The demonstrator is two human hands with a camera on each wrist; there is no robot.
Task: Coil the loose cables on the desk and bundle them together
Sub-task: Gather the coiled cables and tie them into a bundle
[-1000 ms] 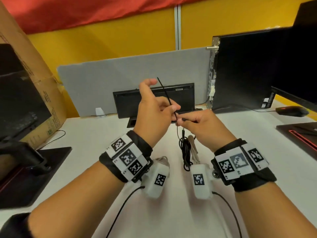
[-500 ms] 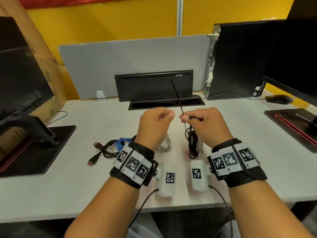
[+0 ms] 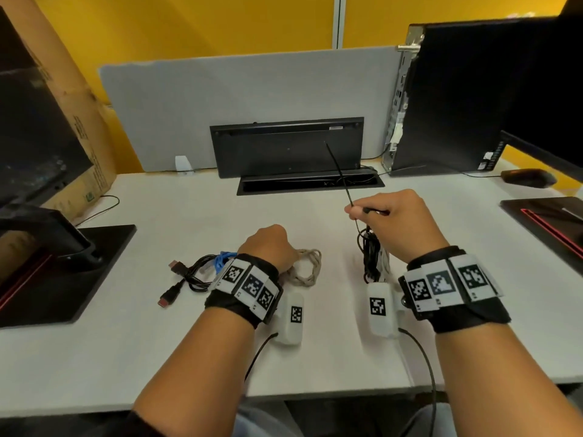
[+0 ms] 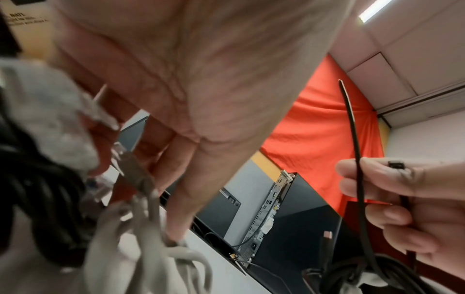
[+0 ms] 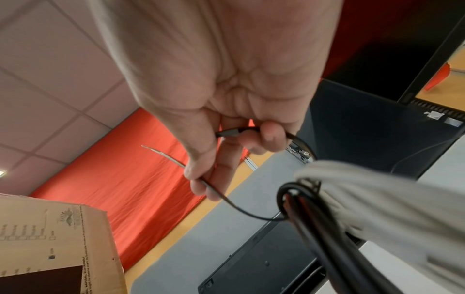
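Note:
My right hand (image 3: 356,211) pinches a black zip tie (image 3: 339,171) between thumb and forefinger; its tail points up and away. The tie (image 5: 163,154) loops round a bundle of black and white cables (image 3: 372,257) that hangs under this hand (image 5: 198,181) down to the desk. My left hand (image 3: 271,244) is low over a coiled beige cable (image 3: 307,266). In the left wrist view its fingers (image 4: 181,199) reach straight down and touch that cable (image 4: 151,238). A black cable with red-tipped plugs (image 3: 195,272) and a blue cable (image 3: 222,258) lie left of it.
A monitor base (image 3: 63,272) and a cardboard box (image 3: 79,121) stand at the left. An upright keyboard (image 3: 287,146) leans over a cable slot (image 3: 309,184) at the back. A black computer case (image 3: 457,99), a mouse (image 3: 527,177) and another monitor base (image 3: 549,222) are at the right.
My left hand has let go of the zip tie and dropped to the beige cable on the desk. My right hand has lowered a little, still holding the tie and bundle.

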